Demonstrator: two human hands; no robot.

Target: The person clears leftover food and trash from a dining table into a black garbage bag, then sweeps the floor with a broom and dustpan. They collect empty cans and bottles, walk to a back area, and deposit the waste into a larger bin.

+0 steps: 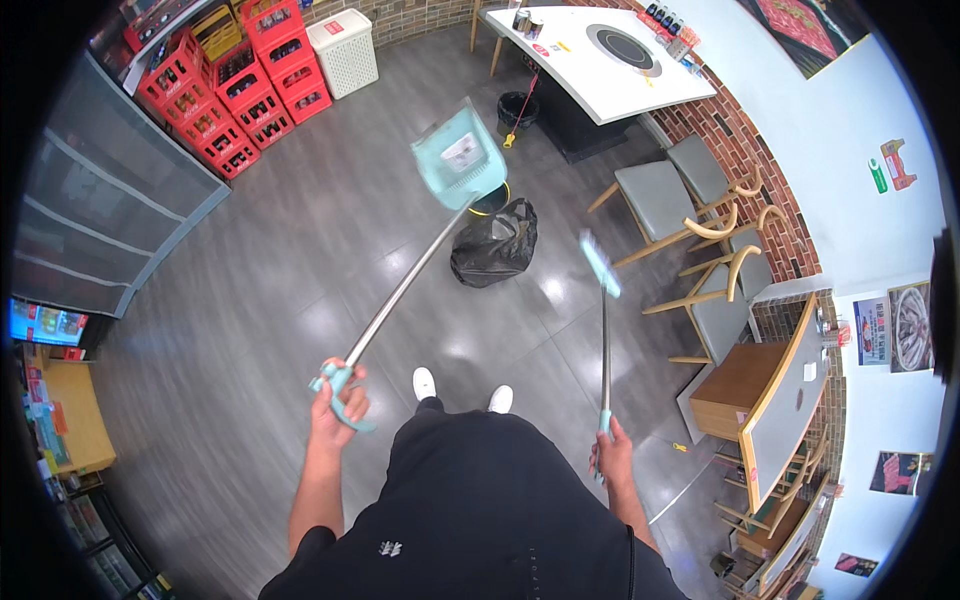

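My left hand [337,397] is closed round the light-blue handle of a long-handled dustpan [469,169], whose metal shaft slants up to the right. The pan is raised beside a black bin with a yellow rim [491,202]; it hides part of that bin. A black plastic bag [495,251] with loop handles rests on the floor just below the bin. My right hand [613,454] grips the lower end of a long-handled broom [600,266], its light-blue head with pale bristles pointing away from me, right of the bag.
Red crates of bottles [244,97] and a white lidded hamper [345,56] stand at the upper left. A white table with a round cooktop [555,71] is at the top, a waste bin [517,112] beside it. Grey-seated wooden chairs [656,199] and another table [795,412] line the right.
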